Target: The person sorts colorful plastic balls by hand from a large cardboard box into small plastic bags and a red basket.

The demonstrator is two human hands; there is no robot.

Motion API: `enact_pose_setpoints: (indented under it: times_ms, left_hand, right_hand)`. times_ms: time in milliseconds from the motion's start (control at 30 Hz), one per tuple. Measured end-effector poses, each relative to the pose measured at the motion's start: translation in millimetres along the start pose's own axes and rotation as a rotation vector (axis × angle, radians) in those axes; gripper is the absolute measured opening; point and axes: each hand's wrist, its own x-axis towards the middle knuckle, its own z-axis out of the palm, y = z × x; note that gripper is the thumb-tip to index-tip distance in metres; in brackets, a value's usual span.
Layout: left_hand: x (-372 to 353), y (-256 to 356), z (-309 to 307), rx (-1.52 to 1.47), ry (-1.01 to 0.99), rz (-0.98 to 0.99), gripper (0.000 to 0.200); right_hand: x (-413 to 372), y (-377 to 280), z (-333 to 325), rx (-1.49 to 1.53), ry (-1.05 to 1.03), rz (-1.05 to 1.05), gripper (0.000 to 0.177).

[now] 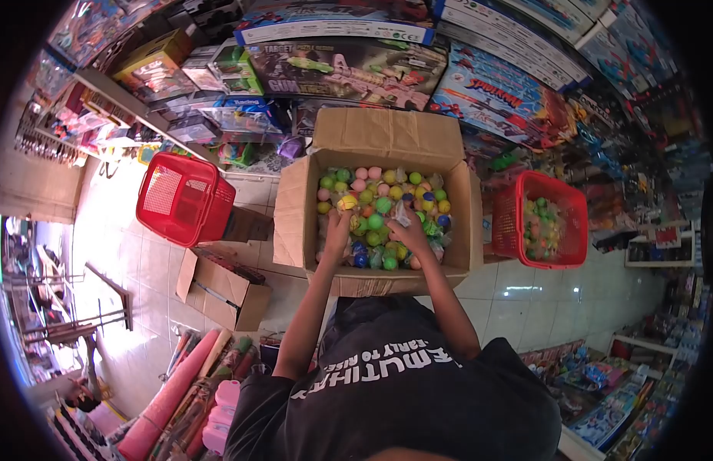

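An open cardboard box (391, 131) stands in front of me with many small coloured balls (372, 196) in it, several in clear plastic wrap. My left hand (338, 227) is over the box's left half, its fingers closed around a yellow ball (347, 202). To the right of it, my right hand (410, 232) pinches a crumpled clear plastic bag (402, 212) above the balls. Whether anything is inside that bag cannot be made out.
A red basket (578, 230) of wrapped balls stands right of the box. On the left is another red basket (176, 161), with a smaller cardboard box (214, 292) below it. Shelves of boxed toys (349, 73) line the far side. Rolled goods (168, 399) lie at the lower left.
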Motion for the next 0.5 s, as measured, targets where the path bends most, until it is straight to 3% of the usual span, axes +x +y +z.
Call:
enact_pose_setpoints:
  times_ms: [67, 100, 133, 167, 200, 300, 500]
  left_hand:
    - [-9, 2, 11, -0.341, -0.149, -0.011, 0.038]
    - [-10, -7, 13, -0.337, -0.168, -0.018, 0.038]
    - [-12, -16, 17, -0.325, -0.217, -0.100, 0.039]
    - [-13, -24, 23, -0.312, -0.269, -0.178, 0.039]
    - [-40, 28, 32, -0.303, -0.334, -0.317, 0.040]
    - [-55, 32, 50, -0.432, -0.534, -0.324, 0.039]
    - [-71, 31, 82, -0.454, -0.630, -0.351, 0.039]
  right_hand:
    - [-17, 0, -1, 0.088, 0.040, 0.053, 0.020]
    - [-26, -2, -3, 0.175, 0.063, 0.107, 0.018]
    - [-35, -11, -6, -0.063, 0.126, 0.013, 0.019]
    - [-43, -8, -9, -0.065, 0.149, 0.016, 0.019]
    - [-52, -4, -12, -0.069, 0.180, -0.022, 0.019]
    - [-72, -31, -25, -0.150, 0.238, -0.020, 0.019]
    - [-102, -49, -57, 0.098, 0.221, -0.069, 0.018]
